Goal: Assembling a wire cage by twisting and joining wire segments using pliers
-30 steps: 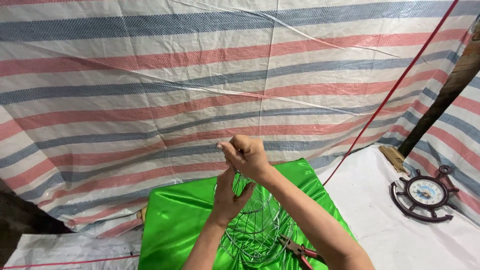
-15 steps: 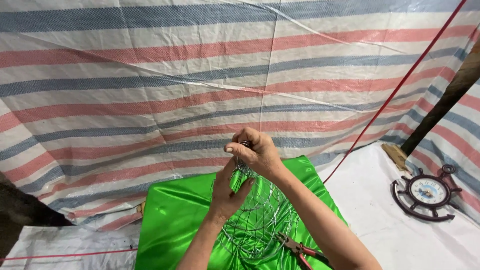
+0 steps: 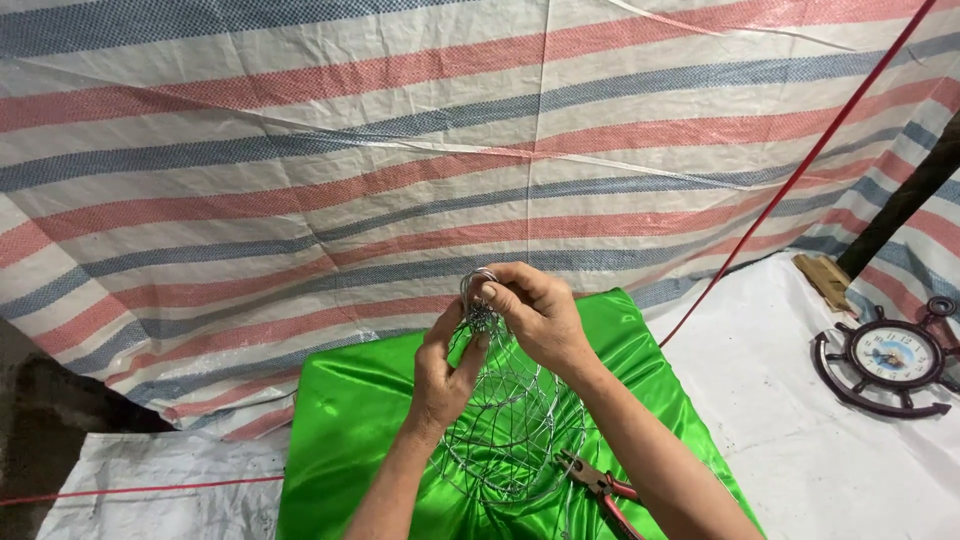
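Silvery wire mesh basket (image 3: pixel 510 420), held upright over green cloth; looped top pinched.

A table draped in shiny green cloth (image 3: pixel 340 420) carries red-handled pliers (image 3: pixel 600 487) and a wire basket (image 3: pixel 515 430).

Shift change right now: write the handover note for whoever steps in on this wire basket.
Right hand: pinching the wire ring at the top of the wire basket.
Left hand: gripping the basket's side just below the ring.
Basket is held above the green cloth; red-handled pliers lie on the cloth to the right, untouched.
Done: the mesh body is shaped.
Left: the top by the ring appears unfinished; how far along is hard to tell.
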